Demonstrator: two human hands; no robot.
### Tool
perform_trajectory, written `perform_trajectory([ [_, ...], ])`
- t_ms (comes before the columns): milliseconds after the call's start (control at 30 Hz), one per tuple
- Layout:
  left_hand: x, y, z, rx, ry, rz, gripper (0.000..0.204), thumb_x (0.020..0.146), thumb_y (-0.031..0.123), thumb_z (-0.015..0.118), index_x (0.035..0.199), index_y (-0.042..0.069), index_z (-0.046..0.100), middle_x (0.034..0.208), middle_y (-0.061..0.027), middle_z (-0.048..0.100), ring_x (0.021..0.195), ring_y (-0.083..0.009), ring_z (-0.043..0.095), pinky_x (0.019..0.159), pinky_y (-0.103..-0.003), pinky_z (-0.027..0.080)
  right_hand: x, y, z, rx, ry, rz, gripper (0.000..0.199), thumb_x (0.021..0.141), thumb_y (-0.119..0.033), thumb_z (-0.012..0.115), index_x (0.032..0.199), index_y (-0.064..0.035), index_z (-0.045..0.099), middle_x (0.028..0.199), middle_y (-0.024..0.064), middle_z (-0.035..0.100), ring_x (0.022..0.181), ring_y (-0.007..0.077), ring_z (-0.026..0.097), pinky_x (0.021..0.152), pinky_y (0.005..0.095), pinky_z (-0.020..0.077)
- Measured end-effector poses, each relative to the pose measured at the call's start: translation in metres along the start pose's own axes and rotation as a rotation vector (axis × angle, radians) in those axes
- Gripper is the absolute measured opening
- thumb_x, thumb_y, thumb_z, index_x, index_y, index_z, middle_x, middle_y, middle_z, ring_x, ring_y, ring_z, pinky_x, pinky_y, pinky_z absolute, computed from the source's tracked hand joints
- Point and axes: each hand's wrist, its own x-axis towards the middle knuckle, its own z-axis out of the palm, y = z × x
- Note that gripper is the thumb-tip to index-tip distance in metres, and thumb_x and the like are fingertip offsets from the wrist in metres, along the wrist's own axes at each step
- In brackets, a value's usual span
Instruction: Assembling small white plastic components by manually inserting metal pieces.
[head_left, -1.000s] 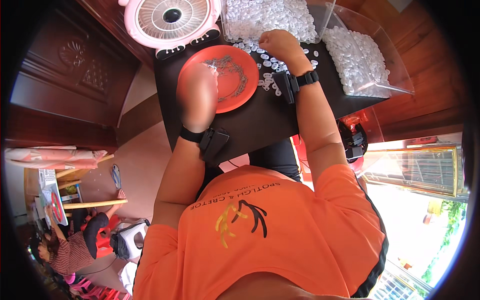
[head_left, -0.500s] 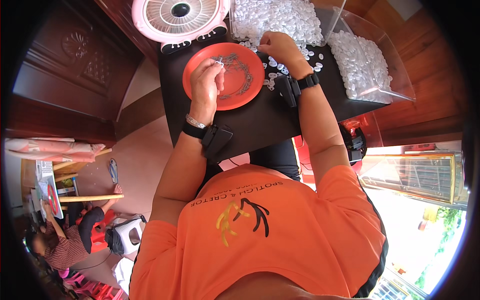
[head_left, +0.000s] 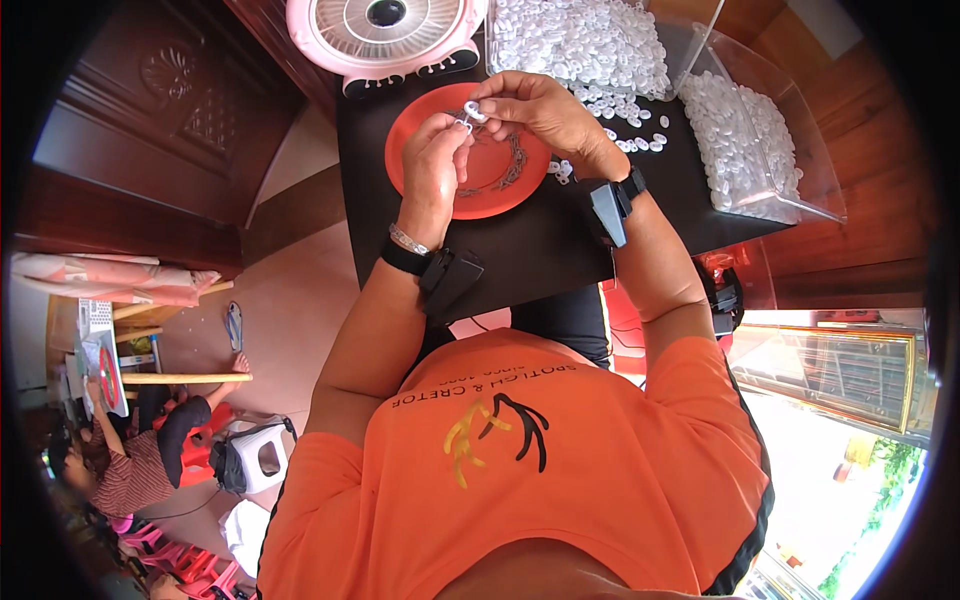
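White oval piece (head_left: 475, 110) sits in the right hand (head_left: 545, 110), grip pinched on it; left hand's (head_left: 430, 168) grip pinches a small white bit (head_left: 464, 127), just left and nearer the body. Touching unclear, long axis unclear. Both above the red plate (head_left: 482, 208), by the counter's (head_left: 520, 250) left edge.

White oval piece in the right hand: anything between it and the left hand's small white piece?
Nothing visible: the white oval piece is close beside the small white piece, over the red plate.
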Motion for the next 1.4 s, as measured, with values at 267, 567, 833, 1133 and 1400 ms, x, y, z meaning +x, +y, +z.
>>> perform_trajectory([
  [267,-0.002,0.001,0.001,0.013,0.014,0.002,0.016,0.085,0.017,0.052,0.075,0.005,0.056,0.057,0.0022,0.048,0.045,-0.0055,0.041,0.039,-0.019,0.027,0.0,-0.003,0.004,-0.052,0.025,0.012,0.02,0.088,-0.013,0.062,0.104,-0.0005,0.06,0.083,0.0021,0.063,0.072,0.0084,0.059,0.069,0.0218,0.0497],
  [567,-0.002,-0.001,0.0,0.069,-0.002,-0.001,0.016,0.085,0.018,0.053,0.077,0.005,0.057,0.057,0.0025,0.048,0.046,-0.0057,0.041,0.04,-0.019,0.027,-0.003,-0.004,0.013,-0.231,0.007,-0.074,0.016,0.087,-0.006,0.06,0.102,0.0005,0.062,0.086,0.0031,0.064,0.072,0.0073,0.058,0.069,0.0205,0.0483],
  [833,-0.001,-0.002,-0.002,-0.064,0.024,-0.019,0.014,0.086,0.015,0.051,0.078,0.004,0.056,0.059,0.0019,0.048,0.046,-0.0052,0.041,0.04,-0.019,0.029,-0.006,-0.004,0.026,-0.509,0.049,-0.226,0.025,0.08,-0.001,0.066,0.104,-0.0002,0.061,0.087,0.0038,0.065,0.08,0.0108,0.061,0.076,0.0237,0.0493],
  [1133,0.0,-0.005,-0.003,-0.13,0.068,-0.062,0.017,0.086,0.021,0.05,0.083,0.006,0.058,0.058,0.0013,0.051,0.044,-0.0069,0.044,0.039,-0.019,0.031,-0.007,-0.002,0.036,-0.666,0.139,-0.323,0.03,0.075,-0.008,0.072,0.103,-0.0023,0.062,0.082,0.0038,0.065,0.076,0.0099,0.061,0.073,0.0248,0.05],
  [1400,-0.001,0.001,-0.004,-0.217,0.036,-0.117,0.02,0.087,0.024,0.049,0.084,0.006,0.058,0.059,0.0008,0.052,0.045,-0.0076,0.046,0.04,-0.019,0.032,-0.008,-0.005,0.032,-0.684,0.089,-0.361,0.03,0.075,-0.009,0.072,0.103,-0.0025,0.063,0.081,0.004,0.064,0.075,0.0104,0.061,0.07,0.0249,0.0502],
])
